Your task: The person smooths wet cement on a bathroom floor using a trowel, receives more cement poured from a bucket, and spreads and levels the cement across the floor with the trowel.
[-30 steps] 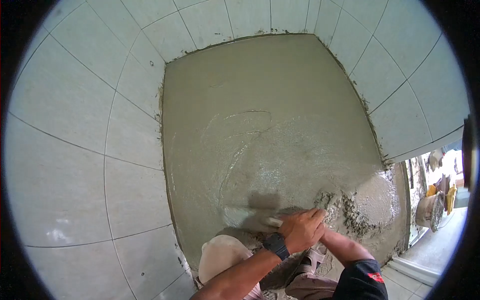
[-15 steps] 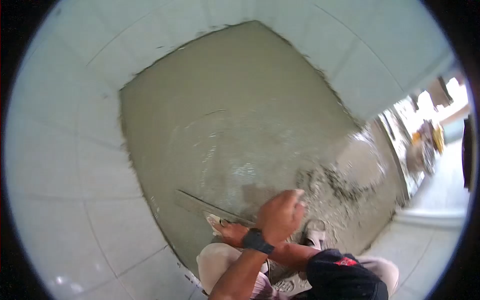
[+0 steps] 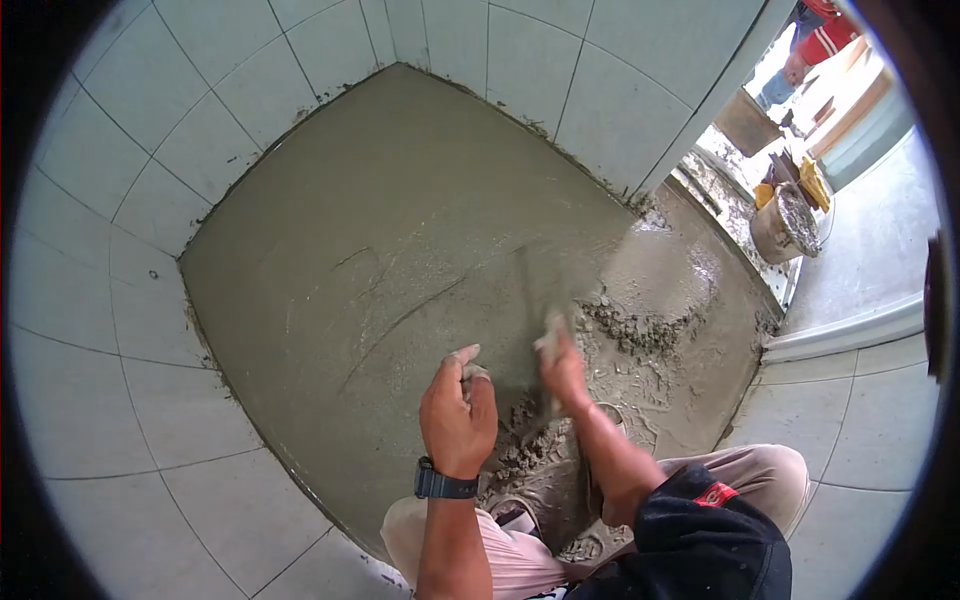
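My right hand (image 3: pixel 566 372) grips a trowel (image 3: pixel 535 300), smeared by motion, whose long blade stands edge-on over the wet cement (image 3: pixel 400 200). Cement coats the fingers of that hand. To its left, my left hand (image 3: pixel 458 412) hovers above the surface with fingers loosely bent and nothing visible in it. A black watch (image 3: pixel 445 482) is on the left wrist. Rough lumps of mortar (image 3: pixel 530 440) lie between my hands and my feet. More crumbly mortar (image 3: pixel 645 330) sits right of the trowel, beside a wet, shiny patch.
Tiled walls (image 3: pixel 540 50) enclose the cement floor at the back and left. At the right is a doorway with a bucket of mortar (image 3: pixel 785 222) and another container (image 3: pixel 747 122) beyond it. A person in a red sleeve (image 3: pixel 828 38) stands outside.
My right hand has swept the trowel from the left to the right, uncrossing my arms. My left hand has shifted left. The view has turned, showing more of the doorway.
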`<state>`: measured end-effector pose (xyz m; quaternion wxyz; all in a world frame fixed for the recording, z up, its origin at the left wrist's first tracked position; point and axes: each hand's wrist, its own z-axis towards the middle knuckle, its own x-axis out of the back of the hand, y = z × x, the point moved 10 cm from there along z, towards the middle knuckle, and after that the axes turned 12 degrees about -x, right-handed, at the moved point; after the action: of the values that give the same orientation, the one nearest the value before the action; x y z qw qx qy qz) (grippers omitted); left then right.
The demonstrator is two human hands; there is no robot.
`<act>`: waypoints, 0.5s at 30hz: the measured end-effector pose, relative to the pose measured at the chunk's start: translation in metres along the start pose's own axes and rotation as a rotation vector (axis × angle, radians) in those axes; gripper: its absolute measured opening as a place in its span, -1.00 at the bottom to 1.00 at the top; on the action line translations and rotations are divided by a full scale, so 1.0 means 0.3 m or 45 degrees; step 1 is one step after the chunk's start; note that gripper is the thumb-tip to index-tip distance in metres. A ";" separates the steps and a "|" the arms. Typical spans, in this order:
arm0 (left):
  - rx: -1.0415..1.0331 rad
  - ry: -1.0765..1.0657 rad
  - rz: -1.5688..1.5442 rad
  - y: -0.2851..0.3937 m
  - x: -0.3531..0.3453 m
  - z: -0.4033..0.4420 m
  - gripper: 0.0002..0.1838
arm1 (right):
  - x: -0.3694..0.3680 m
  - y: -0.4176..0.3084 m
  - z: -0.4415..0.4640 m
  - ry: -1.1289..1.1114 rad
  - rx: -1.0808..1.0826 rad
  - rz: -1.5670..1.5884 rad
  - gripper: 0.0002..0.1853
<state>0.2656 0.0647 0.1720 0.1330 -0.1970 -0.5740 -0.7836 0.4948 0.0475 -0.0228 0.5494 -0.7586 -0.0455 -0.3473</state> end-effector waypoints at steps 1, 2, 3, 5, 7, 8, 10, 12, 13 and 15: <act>0.006 0.001 0.010 0.009 0.013 -0.003 -0.71 | 0.044 0.049 0.064 0.063 -0.038 -0.097 -0.32; 0.055 -0.012 -0.013 0.009 0.021 -0.004 -0.71 | 0.096 0.078 0.134 0.132 -0.074 -0.193 -0.32; 0.104 -0.029 -0.037 0.003 0.022 -0.007 -0.71 | 0.145 0.111 0.189 0.144 -0.159 -0.134 -0.31; 0.137 0.047 -0.101 -0.017 0.039 -0.017 -0.71 | 0.217 0.158 0.255 0.131 -0.341 0.016 -0.28; 0.174 0.162 -0.150 -0.048 0.062 -0.017 -0.71 | 0.242 0.147 0.270 0.128 -0.361 0.061 -0.29; 0.074 0.134 -0.100 -0.027 0.051 -0.012 -0.71 | 0.219 0.138 0.269 0.141 -0.231 0.050 -0.29; -0.022 0.098 -0.017 0.003 0.025 -0.015 -0.71 | 0.088 0.081 0.215 -0.088 -0.187 0.071 -0.31; -0.002 0.063 -0.003 0.018 -0.022 -0.018 -0.68 | -0.136 -0.033 0.061 -0.536 -0.329 0.073 -0.42; 0.017 0.039 -0.022 0.027 -0.044 -0.014 -0.66 | -0.156 -0.230 -0.096 -0.237 -0.237 0.202 -0.55; -0.177 0.148 -0.006 0.072 -0.043 0.002 -0.64 | -0.320 -0.378 -0.292 -0.381 -0.071 0.315 -0.65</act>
<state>0.2866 0.0583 0.1846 0.1503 -0.1585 -0.5099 -0.8321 0.3295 0.0462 0.0263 0.5537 -0.8165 -0.0235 -0.1617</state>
